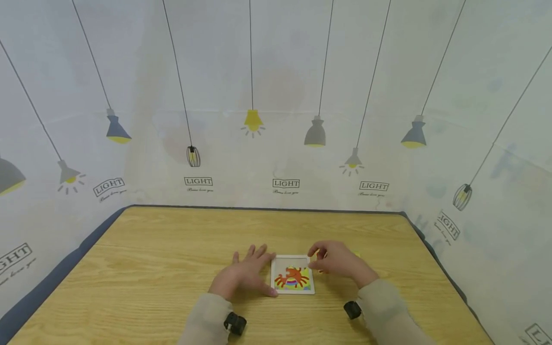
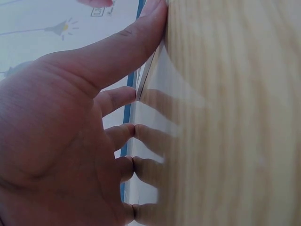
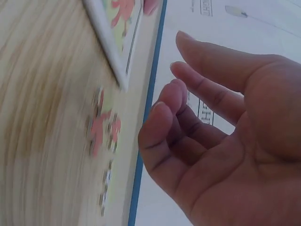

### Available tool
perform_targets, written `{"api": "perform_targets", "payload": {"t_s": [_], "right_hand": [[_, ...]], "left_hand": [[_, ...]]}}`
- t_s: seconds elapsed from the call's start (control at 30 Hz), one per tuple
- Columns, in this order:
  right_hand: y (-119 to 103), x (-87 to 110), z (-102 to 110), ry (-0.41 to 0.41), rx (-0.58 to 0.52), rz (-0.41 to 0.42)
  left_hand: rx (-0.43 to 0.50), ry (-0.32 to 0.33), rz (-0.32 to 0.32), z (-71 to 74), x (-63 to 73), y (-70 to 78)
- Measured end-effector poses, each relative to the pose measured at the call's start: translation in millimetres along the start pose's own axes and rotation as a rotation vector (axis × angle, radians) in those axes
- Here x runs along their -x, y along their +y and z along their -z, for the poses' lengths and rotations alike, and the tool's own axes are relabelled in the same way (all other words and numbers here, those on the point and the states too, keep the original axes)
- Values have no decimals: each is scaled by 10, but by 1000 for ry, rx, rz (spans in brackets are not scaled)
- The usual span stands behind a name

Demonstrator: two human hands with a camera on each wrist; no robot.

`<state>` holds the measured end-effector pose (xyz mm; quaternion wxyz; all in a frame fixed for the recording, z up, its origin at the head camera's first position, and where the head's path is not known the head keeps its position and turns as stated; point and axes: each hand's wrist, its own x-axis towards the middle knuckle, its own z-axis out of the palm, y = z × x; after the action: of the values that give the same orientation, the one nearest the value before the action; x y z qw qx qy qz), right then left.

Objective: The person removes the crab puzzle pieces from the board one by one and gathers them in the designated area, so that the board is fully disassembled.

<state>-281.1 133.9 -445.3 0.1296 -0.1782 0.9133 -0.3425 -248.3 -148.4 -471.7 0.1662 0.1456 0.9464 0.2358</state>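
A square jigsaw puzzle [image 1: 294, 278] with a red crab picture lies in a white-rimmed tray [image 1: 273, 275]; its upper part shows bare grey backing. My left hand [image 1: 247, 270] rests spread on the table at the tray's left side, thumb at the near corner and index finger at the far one. In the left wrist view the left hand's fingertips [image 2: 127, 130] touch the tabletop. Over the tray's right edge is my right hand [image 1: 338, 258], fingers loosely bent. The right wrist view shows a gap between its thumb [image 3: 207, 54] and fingers, with nothing held.
Several loose puzzle pieces [image 3: 106, 127], red and yellow-green, lie on the wooden table [image 1: 172, 258] right of the tray, partly hidden by the right hand in the head view. A pale curtain [image 1: 284, 158] printed with lamps stands behind the table's dark-edged far side.
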Motion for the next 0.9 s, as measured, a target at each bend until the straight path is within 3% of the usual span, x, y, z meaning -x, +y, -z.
{"api": "perform_targets", "payload": {"t_s": [0.13, 0.4, 0.9], "right_hand": [[-114, -62, -95, -36, -28, 40], [-146, -134, -358, -111, -105, -4], [-151, -112, -401, -140, -89, -24]], "left_hand": [[-3, 3, 3, 2, -1, 3], [-1, -6, -9, 0, -26, -26], [4, -9, -1, 12, -6, -4]]}}
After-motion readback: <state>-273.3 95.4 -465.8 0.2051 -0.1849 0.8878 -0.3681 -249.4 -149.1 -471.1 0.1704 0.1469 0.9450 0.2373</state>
